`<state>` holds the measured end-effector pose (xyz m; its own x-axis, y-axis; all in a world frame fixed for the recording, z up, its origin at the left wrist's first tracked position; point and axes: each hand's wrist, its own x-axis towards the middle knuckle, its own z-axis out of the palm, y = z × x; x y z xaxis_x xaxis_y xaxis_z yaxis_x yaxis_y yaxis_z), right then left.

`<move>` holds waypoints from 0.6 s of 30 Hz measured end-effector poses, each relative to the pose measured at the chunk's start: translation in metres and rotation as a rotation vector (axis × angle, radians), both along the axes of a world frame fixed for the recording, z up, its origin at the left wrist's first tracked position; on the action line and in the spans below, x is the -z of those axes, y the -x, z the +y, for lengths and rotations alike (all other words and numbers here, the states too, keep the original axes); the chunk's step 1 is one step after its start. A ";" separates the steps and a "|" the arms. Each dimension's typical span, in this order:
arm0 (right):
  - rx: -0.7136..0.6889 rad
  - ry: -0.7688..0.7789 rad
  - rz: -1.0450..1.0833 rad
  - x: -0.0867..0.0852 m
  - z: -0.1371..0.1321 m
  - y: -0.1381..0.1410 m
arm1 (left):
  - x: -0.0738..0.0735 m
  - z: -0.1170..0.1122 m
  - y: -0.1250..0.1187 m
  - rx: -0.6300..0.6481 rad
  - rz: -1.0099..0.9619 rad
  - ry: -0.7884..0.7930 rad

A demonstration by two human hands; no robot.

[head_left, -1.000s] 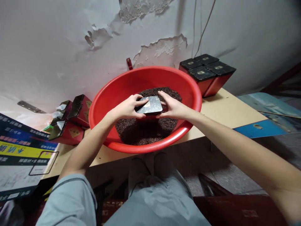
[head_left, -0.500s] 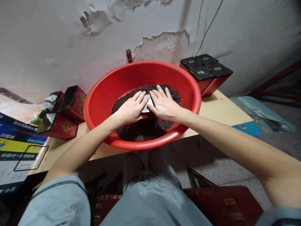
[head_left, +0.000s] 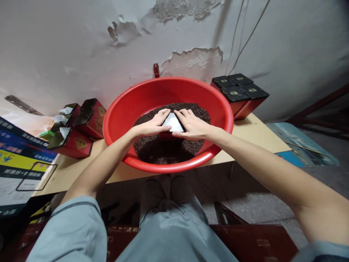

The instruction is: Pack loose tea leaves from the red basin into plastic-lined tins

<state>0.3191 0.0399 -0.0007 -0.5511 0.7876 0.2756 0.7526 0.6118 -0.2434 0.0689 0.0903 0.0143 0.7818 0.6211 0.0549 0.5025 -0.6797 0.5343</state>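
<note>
One tin (head_left: 174, 124): middle of the red basin (head_left: 167, 168), among dark flakes (head_left: 145, 146).
Left hand (head_left: 152, 126): at its nine o'clock, fingers clamped on its edge.
Right hand (head_left: 193, 126): three o'clock, fingers clamped likewise.

Chinese characters (head_left: 24, 173) on a striped multicoloured panel (head_left: 13, 187) and gold diamond labels (head_left: 81, 143) on boxy red tins (head_left: 69, 149), nine o'clock, were illegible.

Prob. sm. workshop: peeling wall (head_left: 196, 60), tbl. (head_left: 259, 136) w/ black-topped tins (head_left: 240, 96) & red tub (head_left: 155, 92) of dark bits (head_left: 196, 109).
</note>
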 end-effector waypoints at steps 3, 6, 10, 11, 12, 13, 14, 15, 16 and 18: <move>-0.035 0.013 -0.012 0.003 0.004 -0.005 | 0.003 0.002 0.000 -0.040 -0.061 0.047; -0.030 0.019 -0.015 0.006 0.006 -0.006 | 0.003 -0.003 -0.001 -0.078 -0.099 0.061; -0.037 0.064 0.099 0.007 0.012 -0.010 | 0.001 -0.011 0.006 -0.129 -0.175 0.214; -0.047 0.074 0.143 0.005 0.014 -0.012 | 0.001 -0.012 0.007 -0.130 -0.193 0.257; -0.052 0.082 0.193 0.002 0.015 -0.014 | 0.002 -0.012 0.009 -0.125 -0.210 0.285; -0.051 0.092 0.247 -0.002 0.016 -0.017 | 0.003 -0.012 0.009 -0.112 -0.228 0.291; -0.041 0.101 0.305 -0.008 0.016 -0.020 | 0.003 -0.012 0.008 -0.094 -0.256 0.273; -0.030 0.108 0.362 -0.015 0.015 -0.024 | 0.003 -0.011 0.007 -0.076 -0.294 0.238; -0.022 0.115 0.413 -0.023 0.014 -0.028 | 0.003 -0.011 0.005 -0.064 -0.335 0.192; -0.037 0.142 0.462 -0.041 0.010 -0.039 | 0.000 -0.010 0.002 -0.085 -0.397 0.092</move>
<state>0.3579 0.0502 0.0404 -0.4244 0.8175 0.3893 0.5248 0.5724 -0.6300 0.0673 0.0804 0.0144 0.6569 0.6988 0.2831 0.2977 -0.5854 0.7542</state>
